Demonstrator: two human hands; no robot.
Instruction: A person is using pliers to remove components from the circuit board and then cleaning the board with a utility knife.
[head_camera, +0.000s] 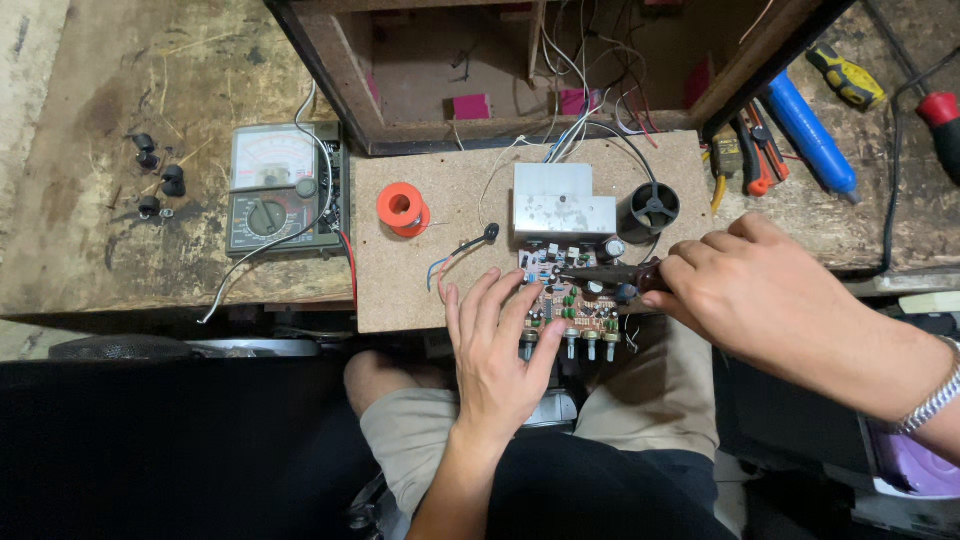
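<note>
Scarred wooden bench (90, 240), chipboard panel (400, 270); left hand (497, 345) spread on circuit board (575, 300), right hand (745, 280) pinching pliers (600, 272).

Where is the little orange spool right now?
In the head view, the orange spool stands on the brown board, left of centre, between the grey meter and the metal block.

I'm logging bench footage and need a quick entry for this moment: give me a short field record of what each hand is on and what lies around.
left hand: left hand rests fingers spread on the circuit board
right hand: right hand grips a dark slim tool, tip over the board
board support: particle-board panel across the lap
on panel: orange solder spool, metal heat sink, black round part
left of panel: analog multimeter
far right: blue cylinder tool, red-handled pliers
</note>
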